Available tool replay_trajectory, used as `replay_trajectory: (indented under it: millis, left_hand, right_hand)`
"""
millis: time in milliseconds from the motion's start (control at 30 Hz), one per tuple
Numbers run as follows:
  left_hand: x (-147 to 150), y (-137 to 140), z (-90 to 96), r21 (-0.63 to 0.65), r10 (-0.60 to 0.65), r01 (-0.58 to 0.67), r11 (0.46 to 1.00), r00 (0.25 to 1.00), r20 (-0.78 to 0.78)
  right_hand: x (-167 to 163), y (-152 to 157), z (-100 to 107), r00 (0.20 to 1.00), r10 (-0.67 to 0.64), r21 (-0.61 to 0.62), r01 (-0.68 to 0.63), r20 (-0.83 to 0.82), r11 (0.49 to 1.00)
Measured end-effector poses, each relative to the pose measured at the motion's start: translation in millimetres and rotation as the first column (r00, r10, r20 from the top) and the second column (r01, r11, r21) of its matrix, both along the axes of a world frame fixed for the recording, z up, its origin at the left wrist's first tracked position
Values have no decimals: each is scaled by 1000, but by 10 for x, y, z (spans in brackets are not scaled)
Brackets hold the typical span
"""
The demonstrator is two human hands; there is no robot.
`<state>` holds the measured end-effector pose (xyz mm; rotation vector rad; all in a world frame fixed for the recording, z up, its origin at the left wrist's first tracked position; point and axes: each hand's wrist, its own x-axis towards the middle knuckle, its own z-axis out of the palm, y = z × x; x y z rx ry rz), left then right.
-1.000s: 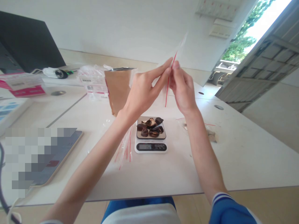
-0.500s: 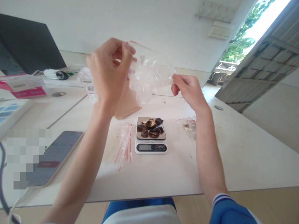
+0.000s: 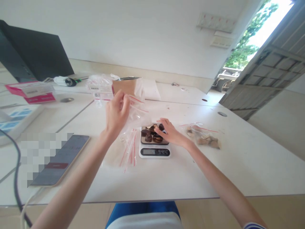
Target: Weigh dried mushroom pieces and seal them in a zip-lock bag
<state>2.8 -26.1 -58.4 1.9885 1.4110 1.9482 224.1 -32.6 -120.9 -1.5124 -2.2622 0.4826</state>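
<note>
Over the white surface [image 3: 166, 178], left hand [image 3: 116, 113] now pinches the clear red-striped zip bag [image 3: 137, 111] alone; right hand [image 3: 170, 133], open, has dropped onto dark pieces [image 3: 152, 135] on the small white scale [image 3: 154, 149]

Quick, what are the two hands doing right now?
Left hand: closed, pinching a clear zip bag.
Right hand: open, fingers resting on the dark pieces on the scale.

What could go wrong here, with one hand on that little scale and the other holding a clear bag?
1. The right hand reaches among the dark brown dried pieces piled on the small white kitchen scale; some lie near the platform's edge and could roll off.
2. The left hand pinches the limp clear plastic bag with a red seal; its mouth may sag shut, so pieces might miss.
</note>
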Motion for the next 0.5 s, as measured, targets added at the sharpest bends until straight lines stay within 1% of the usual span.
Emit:
replay_trajectory:
  millis: [67, 133, 200, 267, 300, 367, 500]
  left_hand:
    - [-9, 3, -280, -37, 19, -16, 999, 997, 70]
    - [0, 18, -566, -41, 8, 2, 999, 974, 227]
    - [18, 40, -825, -95, -10, 50, 994, 922, 386]
    - [34, 60, -1026, -164, 18, 75, 984, 861, 508]
    - [40, 66, -1100, -179, 26, 87, 980, 836, 548]
    - [52, 65, -1190, -184, 32, 94, 978, 811, 584]
    - [76, 33, -1227, -140, 25, 80, 987, 782, 622]
  right_hand:
    - [-55, -14, -196, 999, -24, 33, 23, 43, 999]
    - [-78, -8, -313, 997, -44, 81, 39, 67, 996]
    - [-73, 9, -370, 996, -50, 104, 43, 70, 994]
    - [-55, 21, -393, 998, -50, 94, 46, 47, 995]
    - [-46, 23, -398, 998, -50, 88, 47, 28, 995]
    - [-38, 18, -403, 999, -37, 99, 39, -22, 994]
    - [-52, -9, -417, 994, -12, 172, 31, -110, 985]
